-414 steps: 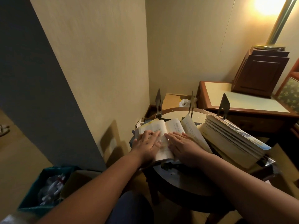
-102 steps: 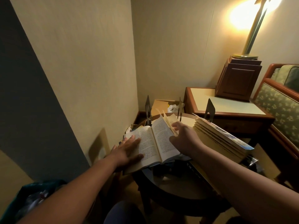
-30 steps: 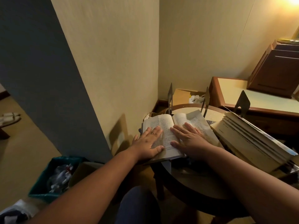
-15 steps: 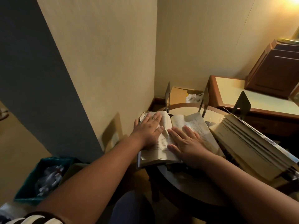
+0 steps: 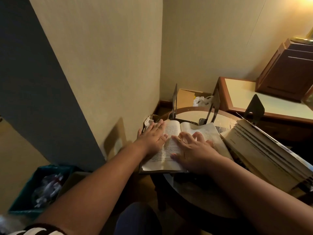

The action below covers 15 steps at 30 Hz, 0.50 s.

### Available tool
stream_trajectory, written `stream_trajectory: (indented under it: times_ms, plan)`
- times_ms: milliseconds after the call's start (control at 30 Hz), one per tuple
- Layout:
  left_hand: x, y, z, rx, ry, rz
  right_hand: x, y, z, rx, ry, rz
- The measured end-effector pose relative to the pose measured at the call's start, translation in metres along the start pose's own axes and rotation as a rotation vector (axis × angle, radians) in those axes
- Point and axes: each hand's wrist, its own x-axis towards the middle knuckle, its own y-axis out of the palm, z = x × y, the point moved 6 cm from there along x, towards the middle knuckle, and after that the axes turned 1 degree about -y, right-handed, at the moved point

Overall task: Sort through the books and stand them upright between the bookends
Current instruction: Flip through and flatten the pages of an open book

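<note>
Presses the open book (image 5: 163, 155) flat at frame centre on the round surface (image 5: 189, 190): left hand (image 5: 152, 135) laid straight-fingered on the left page, right hand (image 5: 191, 150) on the right page, fingers arched, gripping nothing. Sorting step, by the look of it; no book upright yet between the bookends (image 5: 214, 106) just behind. Next calls for closing the book, gripping its spine, standing it there.

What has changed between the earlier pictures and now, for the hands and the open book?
The right hand let go of the lifted pages and came down on the right page of the open cream-paged book. The left hand slid from its outer edge up the left page. The leaning stack of books and three dark metal bookends stayed.
</note>
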Motion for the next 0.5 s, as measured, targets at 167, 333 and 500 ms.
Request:
stream_trajectory:
  times_ms: [167,333,500]
  plan:
    - [-0.007,0.004,0.002,-0.012,0.009,0.001,0.000,0.016,-0.002,0.050,-0.004,-0.033]
    - [-0.027,0.007,0.003,0.025,0.036,0.012,0.005,0.016,-0.005,0.024,-0.010,-0.022]
    - [-0.062,0.015,-0.001,0.090,0.063,0.053,0.002,0.016,-0.005,0.054,-0.013,-0.045]
